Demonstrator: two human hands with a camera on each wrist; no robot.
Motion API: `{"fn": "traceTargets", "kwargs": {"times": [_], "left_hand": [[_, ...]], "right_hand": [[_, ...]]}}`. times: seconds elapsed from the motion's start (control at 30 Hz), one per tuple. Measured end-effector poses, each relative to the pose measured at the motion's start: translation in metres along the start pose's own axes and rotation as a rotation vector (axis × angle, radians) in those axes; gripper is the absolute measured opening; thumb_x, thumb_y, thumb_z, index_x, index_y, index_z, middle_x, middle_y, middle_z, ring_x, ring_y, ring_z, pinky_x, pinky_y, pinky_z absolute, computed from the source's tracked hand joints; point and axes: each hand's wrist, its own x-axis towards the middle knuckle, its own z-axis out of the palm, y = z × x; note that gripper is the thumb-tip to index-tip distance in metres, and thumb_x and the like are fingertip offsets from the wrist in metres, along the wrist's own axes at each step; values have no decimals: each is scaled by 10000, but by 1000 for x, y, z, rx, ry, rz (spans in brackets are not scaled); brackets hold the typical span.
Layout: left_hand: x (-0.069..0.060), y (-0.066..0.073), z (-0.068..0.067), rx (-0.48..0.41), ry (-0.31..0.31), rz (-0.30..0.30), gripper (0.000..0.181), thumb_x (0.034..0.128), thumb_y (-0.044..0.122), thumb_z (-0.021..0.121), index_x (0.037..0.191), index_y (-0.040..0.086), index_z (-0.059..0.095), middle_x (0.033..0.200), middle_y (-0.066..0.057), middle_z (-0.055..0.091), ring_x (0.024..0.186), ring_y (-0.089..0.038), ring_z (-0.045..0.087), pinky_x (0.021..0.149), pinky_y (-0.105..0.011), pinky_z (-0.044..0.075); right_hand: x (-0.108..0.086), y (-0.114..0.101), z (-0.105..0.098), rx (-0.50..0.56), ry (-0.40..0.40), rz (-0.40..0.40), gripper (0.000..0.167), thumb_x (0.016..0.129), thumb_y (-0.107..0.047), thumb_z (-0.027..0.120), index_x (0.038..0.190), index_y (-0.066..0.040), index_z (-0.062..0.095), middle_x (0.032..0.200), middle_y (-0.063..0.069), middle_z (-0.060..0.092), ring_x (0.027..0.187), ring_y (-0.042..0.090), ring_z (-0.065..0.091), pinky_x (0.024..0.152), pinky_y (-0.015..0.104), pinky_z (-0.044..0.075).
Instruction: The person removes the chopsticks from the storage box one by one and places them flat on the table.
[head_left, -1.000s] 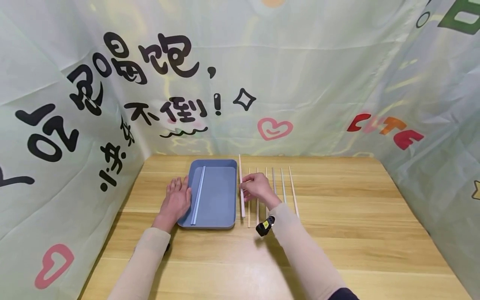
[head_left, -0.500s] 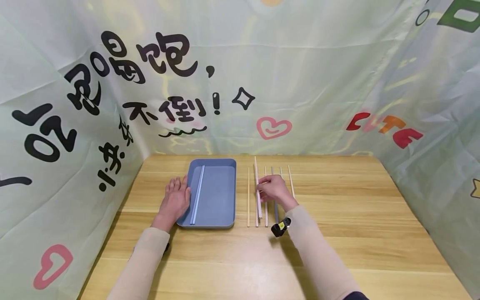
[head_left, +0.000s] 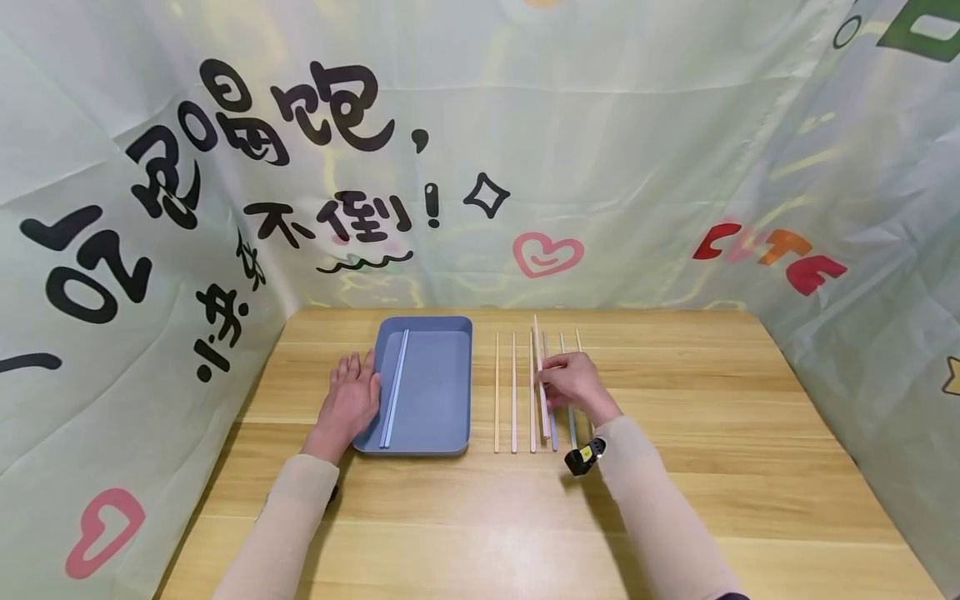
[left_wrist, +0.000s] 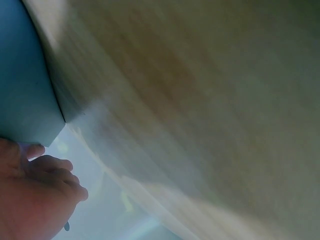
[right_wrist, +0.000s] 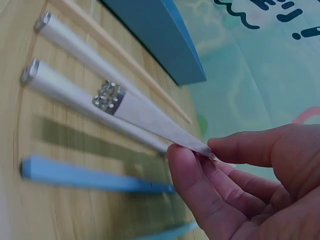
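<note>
My right hand [head_left: 573,379] pinches a pale pink chopstick [head_left: 541,383] between thumb and fingers, raised over a row of chopsticks. In the right wrist view the held chopstick [right_wrist: 150,120] has a silvery patterned end pointing towards the camera; whether it is one or a close pair I cannot tell. Below it lie two pale chopsticks with silver ends, a beige chopstick [right_wrist: 120,55] and a blue chopstick [right_wrist: 95,175]. With fingers extended, my left hand [head_left: 347,404] rests against the left rim of the blue tray [head_left: 438,392]. Two light-blue chopsticks [head_left: 394,387] lie side by side in that tray.
Right of the tray, single chopsticks lie roughly parallel, from a yellowish chopstick [head_left: 497,392] to others partly hidden by my right hand. The wooden table [head_left: 480,525] ends at printed fabric walls [head_left: 637,167] on the back and sides.
My right hand has moved right, carrying the pale pink chopstick from beside the tray past the first chopsticks of the row. My left hand and the tray have stayed in place.
</note>
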Motion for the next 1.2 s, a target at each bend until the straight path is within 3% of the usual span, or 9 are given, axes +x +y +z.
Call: {"fn": "traceTargets", "kwargs": {"times": [0.4,0.67,1.07,1.2], "left_hand": [[0,0,-1,-10,-9,-14,596,1143,274,291,1651,-33,241,1646,-402,271,1557,-579,217,1288,-679,177],[-1,0,-2,-18,-18,-14,593,1145,265,290,1653,-36,233,1650,-402,261,1558,-585,205,1286,-686,169],[0,-1,-1,-21,-26,-23,597,1144,267,295,1657,-29,221,1656,-399,248,1563,-583,189,1292,-678,155],[1,-1,1,-19,-23,-20,595,1145,267,284,1658,-29,220,1655,-400,249,1561,-584,192,1291,-680,158]], "right_hand": [[-5,9,-31,-55,27,-6,350,971,-14,663,1284,133,608,920,187,759,674,163,708,614,318,647],[-10,19,-47,-75,46,19,357,970,-28,665,1290,123,615,810,109,712,606,131,666,584,293,622],[-19,22,-70,-82,59,7,415,974,-37,655,1338,151,589,875,119,748,676,136,713,629,335,653],[-20,25,-80,-114,74,0,408,972,-26,654,1331,161,599,909,178,769,684,174,743,657,375,666]]}}
